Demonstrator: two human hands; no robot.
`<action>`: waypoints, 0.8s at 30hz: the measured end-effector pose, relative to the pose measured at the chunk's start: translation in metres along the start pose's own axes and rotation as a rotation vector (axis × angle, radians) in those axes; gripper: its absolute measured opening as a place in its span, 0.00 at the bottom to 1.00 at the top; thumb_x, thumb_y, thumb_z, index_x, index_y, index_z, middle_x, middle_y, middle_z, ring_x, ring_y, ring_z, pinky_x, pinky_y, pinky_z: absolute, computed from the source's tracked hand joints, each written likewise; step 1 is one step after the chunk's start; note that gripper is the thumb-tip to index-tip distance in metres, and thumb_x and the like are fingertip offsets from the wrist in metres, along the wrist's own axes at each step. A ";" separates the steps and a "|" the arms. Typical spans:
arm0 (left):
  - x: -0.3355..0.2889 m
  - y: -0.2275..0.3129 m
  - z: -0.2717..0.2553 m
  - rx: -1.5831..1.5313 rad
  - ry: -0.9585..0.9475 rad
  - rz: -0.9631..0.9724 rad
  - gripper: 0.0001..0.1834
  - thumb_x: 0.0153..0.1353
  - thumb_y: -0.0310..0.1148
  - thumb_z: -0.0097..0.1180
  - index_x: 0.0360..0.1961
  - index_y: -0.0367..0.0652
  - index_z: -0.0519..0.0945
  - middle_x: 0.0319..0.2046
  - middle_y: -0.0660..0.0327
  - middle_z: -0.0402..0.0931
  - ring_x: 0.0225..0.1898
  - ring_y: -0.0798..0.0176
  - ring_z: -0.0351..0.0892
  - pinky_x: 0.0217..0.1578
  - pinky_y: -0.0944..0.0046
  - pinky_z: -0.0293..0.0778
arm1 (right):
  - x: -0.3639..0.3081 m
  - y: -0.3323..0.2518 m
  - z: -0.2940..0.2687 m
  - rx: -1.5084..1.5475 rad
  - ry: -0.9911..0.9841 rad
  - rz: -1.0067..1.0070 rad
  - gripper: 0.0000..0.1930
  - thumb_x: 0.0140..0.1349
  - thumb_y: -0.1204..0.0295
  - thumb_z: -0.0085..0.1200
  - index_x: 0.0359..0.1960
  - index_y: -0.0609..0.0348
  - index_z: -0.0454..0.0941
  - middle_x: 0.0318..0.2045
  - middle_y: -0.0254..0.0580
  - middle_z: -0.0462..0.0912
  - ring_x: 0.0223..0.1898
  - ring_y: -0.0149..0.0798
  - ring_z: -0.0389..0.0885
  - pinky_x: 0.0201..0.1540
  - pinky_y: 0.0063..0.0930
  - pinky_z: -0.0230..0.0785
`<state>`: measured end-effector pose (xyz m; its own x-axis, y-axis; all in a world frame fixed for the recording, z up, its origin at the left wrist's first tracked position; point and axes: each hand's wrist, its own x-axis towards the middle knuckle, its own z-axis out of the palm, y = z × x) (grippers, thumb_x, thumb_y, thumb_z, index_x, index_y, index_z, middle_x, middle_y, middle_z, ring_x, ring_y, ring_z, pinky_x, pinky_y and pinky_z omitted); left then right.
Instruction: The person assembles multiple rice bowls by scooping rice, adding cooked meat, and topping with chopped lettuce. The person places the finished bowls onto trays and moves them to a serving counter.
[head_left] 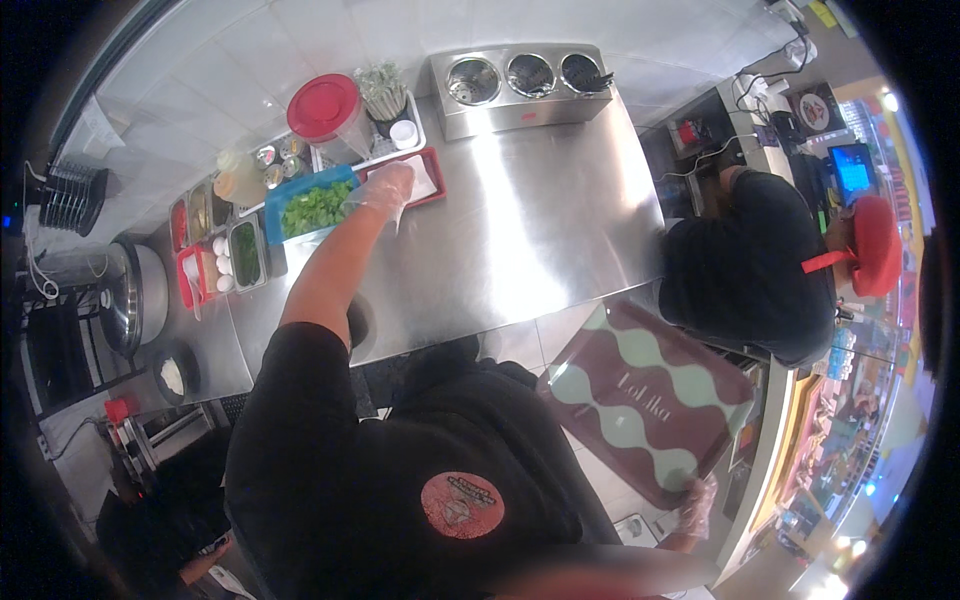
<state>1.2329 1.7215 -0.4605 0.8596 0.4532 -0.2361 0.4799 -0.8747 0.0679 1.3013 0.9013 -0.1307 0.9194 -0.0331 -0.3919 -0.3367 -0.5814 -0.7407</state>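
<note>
My left hand, in a clear plastic glove, reaches across the steel counter. Its fingers are curled on a white paper napkin lying in a small red tray. Right beside that hand, a blue container holds green leaves. Low on the right, my right hand, also gloved, grips one corner of a brown serving tray with pale green wavy bands. This serving tray is tilted and held out beyond the counter's front edge, with nothing on it.
A steel holder with round wells stands along the wall. Left of it are a red-lidded tub, eggs and a tub of chopped greens. A co-worker in a red cap stands close on the right; another person is lower left.
</note>
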 end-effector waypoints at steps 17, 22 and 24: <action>-0.003 -0.024 -0.004 -0.098 0.127 0.026 0.10 0.61 0.32 0.55 0.32 0.42 0.88 0.36 0.47 0.86 0.40 0.50 0.87 0.44 0.52 0.81 | 0.228 -0.171 0.216 -0.133 -0.506 -0.051 0.15 0.60 0.70 0.57 0.47 0.63 0.81 0.36 0.36 0.83 0.35 0.36 0.81 0.41 0.32 0.74; 0.002 -0.039 -0.027 -0.475 0.194 -0.001 0.14 0.61 0.40 0.57 0.30 0.40 0.86 0.34 0.48 0.85 0.34 0.51 0.83 0.42 0.54 0.79 | 0.330 -0.160 0.287 -0.694 -0.421 -0.183 0.12 0.60 0.67 0.59 0.41 0.60 0.81 0.31 0.33 0.79 0.32 0.33 0.79 0.35 0.32 0.74; -0.017 -0.003 -0.098 -0.883 0.065 -0.089 0.18 0.61 0.44 0.60 0.36 0.37 0.85 0.33 0.50 0.85 0.33 0.56 0.81 0.42 0.58 0.77 | 0.357 -0.143 0.311 -0.528 -0.492 -0.125 0.10 0.60 0.66 0.61 0.40 0.58 0.81 0.29 0.34 0.78 0.30 0.32 0.78 0.28 0.34 0.72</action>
<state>1.2337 1.7336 -0.3617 0.8081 0.5453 -0.2226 0.4827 -0.3966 0.7808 1.6142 1.2260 -0.3340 0.7052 0.3554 -0.6135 0.0216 -0.8756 -0.4825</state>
